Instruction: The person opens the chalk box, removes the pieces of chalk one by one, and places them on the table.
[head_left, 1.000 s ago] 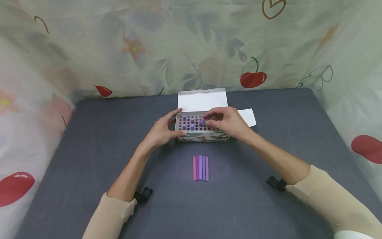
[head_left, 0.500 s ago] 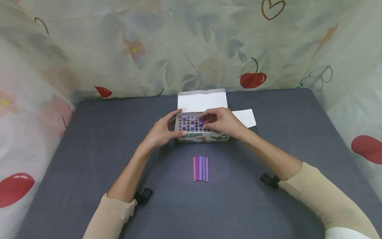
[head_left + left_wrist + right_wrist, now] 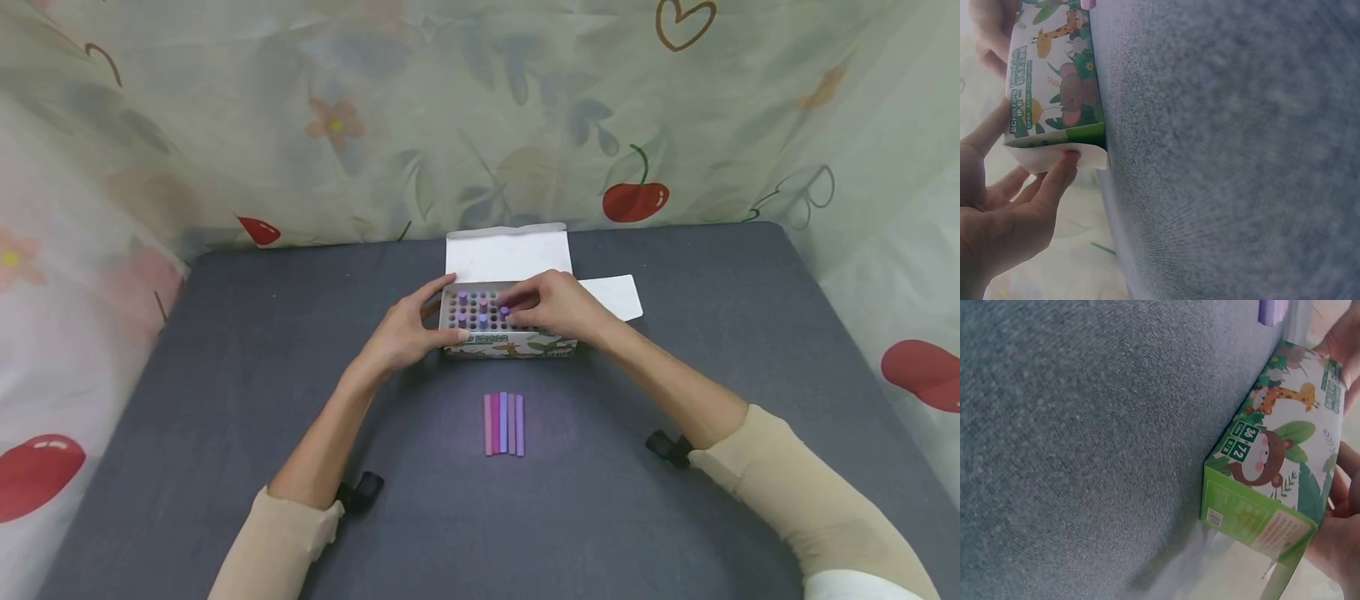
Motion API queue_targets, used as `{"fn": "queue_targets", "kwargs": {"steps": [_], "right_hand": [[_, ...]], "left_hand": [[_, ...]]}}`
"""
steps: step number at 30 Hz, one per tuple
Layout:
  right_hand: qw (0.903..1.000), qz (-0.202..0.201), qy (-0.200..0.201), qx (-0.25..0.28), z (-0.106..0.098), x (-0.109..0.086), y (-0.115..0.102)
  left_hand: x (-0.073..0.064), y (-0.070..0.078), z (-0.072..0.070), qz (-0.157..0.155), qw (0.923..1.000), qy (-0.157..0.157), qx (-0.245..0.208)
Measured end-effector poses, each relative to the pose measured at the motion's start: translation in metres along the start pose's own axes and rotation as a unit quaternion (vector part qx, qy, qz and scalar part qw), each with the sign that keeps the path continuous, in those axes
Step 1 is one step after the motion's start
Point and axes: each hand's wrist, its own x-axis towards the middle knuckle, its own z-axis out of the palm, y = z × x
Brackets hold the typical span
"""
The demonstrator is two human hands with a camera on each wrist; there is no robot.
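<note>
An opened cardboard chalk box with animal pictures stands on the dark table. Its inner holder has rows of holes, and several purple and pink chalk sticks poke up from it. My left hand grips the box's left end, thumb at the front and fingers round the side and back. My right hand is over the right half of the holder, thumb and fingertips pinched around a purple chalk stick, partly hidden by the fingers. The right wrist view shows the box's green end, with the fingertips' contact out of sight.
In front of the box, several pink, violet and blue chalk sticks lie side by side on the table. The white lid is folded back behind the box, and a side flap sticks out right. A patterned curtain hangs behind.
My right hand has shifted a little to the left over the holder, and its forearm has moved left too. The left hand, the box and the row of chalk have stayed put.
</note>
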Motion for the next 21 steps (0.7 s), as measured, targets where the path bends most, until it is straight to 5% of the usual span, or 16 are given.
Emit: {"fn": "queue_targets", "kwargs": {"steps": [21], "right_hand": [[0.9944, -0.017, 0.040, -0.097, 0.0091, 0.0020, 0.0014]], "left_hand": [[0.0011, 0.0004, 0.0003, 0.001, 1.0000, -0.005, 0.008]]}}
